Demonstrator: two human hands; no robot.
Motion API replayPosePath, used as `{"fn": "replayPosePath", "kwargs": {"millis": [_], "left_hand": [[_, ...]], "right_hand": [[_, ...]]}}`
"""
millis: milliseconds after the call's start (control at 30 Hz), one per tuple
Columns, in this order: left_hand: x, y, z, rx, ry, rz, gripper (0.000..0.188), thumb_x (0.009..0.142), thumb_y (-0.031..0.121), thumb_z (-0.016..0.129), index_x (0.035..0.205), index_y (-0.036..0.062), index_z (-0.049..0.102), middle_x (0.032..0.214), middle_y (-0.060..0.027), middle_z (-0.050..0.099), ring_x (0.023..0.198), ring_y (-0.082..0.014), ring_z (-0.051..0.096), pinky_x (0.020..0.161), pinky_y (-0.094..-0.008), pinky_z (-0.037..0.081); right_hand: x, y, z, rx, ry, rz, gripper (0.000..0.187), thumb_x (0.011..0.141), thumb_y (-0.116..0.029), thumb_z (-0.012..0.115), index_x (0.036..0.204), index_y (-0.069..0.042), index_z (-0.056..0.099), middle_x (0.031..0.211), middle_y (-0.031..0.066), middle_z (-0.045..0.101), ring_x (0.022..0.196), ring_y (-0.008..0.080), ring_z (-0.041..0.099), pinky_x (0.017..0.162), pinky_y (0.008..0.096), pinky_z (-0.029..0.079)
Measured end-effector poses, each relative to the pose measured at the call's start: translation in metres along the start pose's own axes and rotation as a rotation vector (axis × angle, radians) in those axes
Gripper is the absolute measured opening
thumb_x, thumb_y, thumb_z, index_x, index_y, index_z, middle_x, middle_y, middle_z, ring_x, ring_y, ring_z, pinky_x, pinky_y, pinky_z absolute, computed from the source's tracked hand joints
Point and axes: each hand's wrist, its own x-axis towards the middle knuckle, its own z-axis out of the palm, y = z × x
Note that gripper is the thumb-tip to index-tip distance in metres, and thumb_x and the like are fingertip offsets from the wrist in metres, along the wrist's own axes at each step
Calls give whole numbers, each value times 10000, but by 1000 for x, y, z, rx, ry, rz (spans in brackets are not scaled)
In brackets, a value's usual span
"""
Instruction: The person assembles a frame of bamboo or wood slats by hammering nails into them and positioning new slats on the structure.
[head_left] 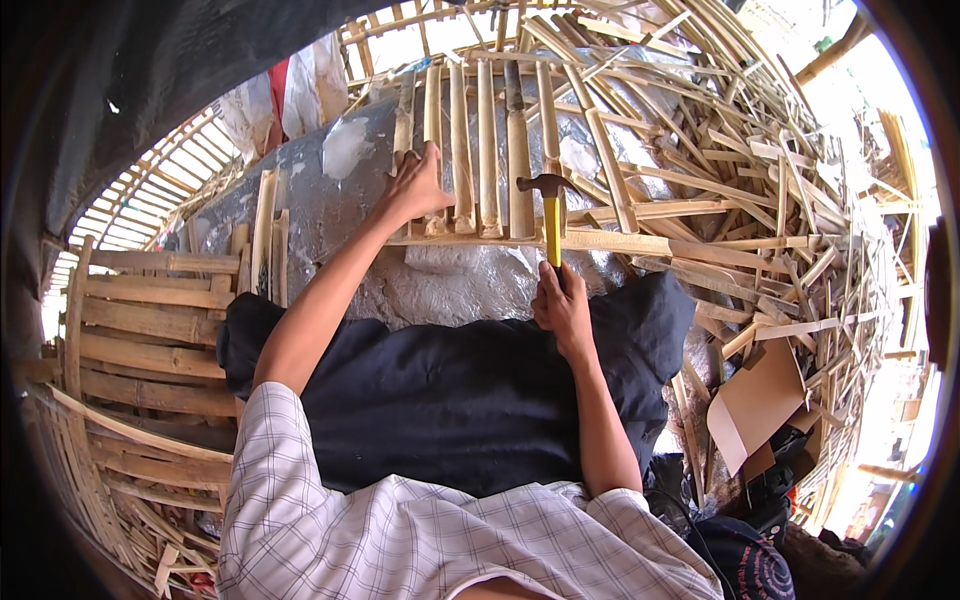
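The right hand closes its fingers around the yellow hammer, whose handle points away toward the upright bamboo slats, while the left hand presses spread fingers flat on them.

One claw hammer with a yellow handle. Two hands — the left hand and the right hand. About seven upright bamboo slats on one crosswise bamboo strip. One flattened cardboard box. Loose bamboo offcuts — too many to count.
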Motion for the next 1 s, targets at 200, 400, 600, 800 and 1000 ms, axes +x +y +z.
{"fn": "replayPosePath", "kwargs": {"millis": [200,400,600,800,1000], "left_hand": [[-5,9,-24,-10,63,-11,726,734,293,751,1348,81,425,1213,-265,602,1174,-429,565,1031,-567,456],[-15,-36,-27,122,276,134,501,890,276,647,1316,58,499,1271,-192,586,1216,-394,595,1019,-527,498],[-51,-100,-65,-30,271,54,321,894,269,691,1132,62,635,1141,-187,651,1138,-362,640,937,-462,522],[-105,-155,-52,-477,212,-43,77,865,63,695,927,17,693,704,-71,695,525,-146,641,542,-308,500],[-109,-103,-49,-236,234,-64,68,871,71,695,905,12,696,679,-79,687,541,-161,660,568,-329,513]], "right_hand": [[2,8,-8,-52,33,-59,352,1077,-285,549,838,-32,497,565,1,467,435,82,428,389,282,333],[11,16,-4,-163,68,-127,371,1065,-274,566,812,-7,517,548,17,487,420,105,444,417,318,361],[13,17,-3,-139,41,-122,310,1015,-227,636,846,9,528,560,18,489,429,114,449,414,318,379],[17,25,-9,-102,-1,-53,232,984,-187,648,920,2,529,623,24,509,485,119,478,417,309,391],[13,22,-5,77,-116,0,211,982,-177,634,929,-7,521,646,25,505,512,127,490,427,300,390]]}}
